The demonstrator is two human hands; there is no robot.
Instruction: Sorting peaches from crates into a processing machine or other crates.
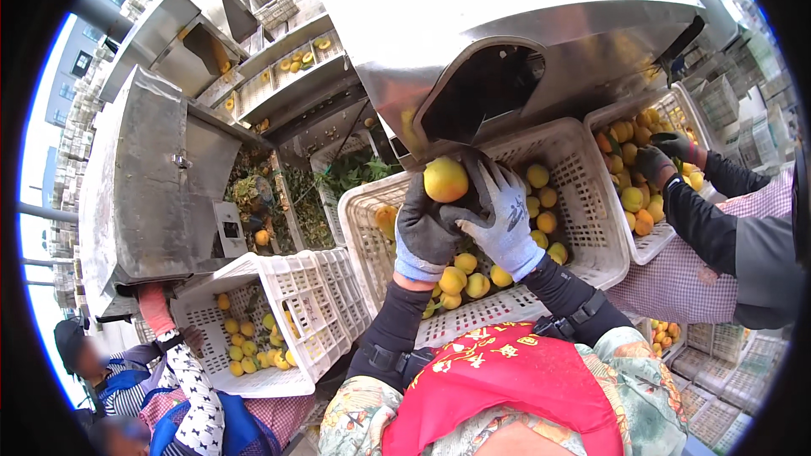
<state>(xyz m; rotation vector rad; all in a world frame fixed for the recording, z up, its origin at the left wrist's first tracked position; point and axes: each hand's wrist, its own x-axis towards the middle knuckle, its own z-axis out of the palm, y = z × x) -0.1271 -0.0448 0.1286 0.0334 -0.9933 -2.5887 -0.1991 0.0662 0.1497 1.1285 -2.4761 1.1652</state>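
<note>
Both gloved hands, left hand (pixel 425 232) and right hand (pixel 504 219), close their fingers around 1 yellow peach (pixel 445 180), lifted above the white crate (pixel 583 194) of fruit beneath the fingertips, seemingly just below the steel chute (pixel 507 59) mouth.

Head view, steeply downward, close over hands (pixel 465 224)

- Left hand (pixel 425 232), in a dark-palmed glove, is raised with fingers curled upward; its forearm in a black sleeve rises from the near edge
- Right hand (pixel 503 218), in a grey glove, has fingers spread and touches the left; its forearm angles in from the near right
</note>
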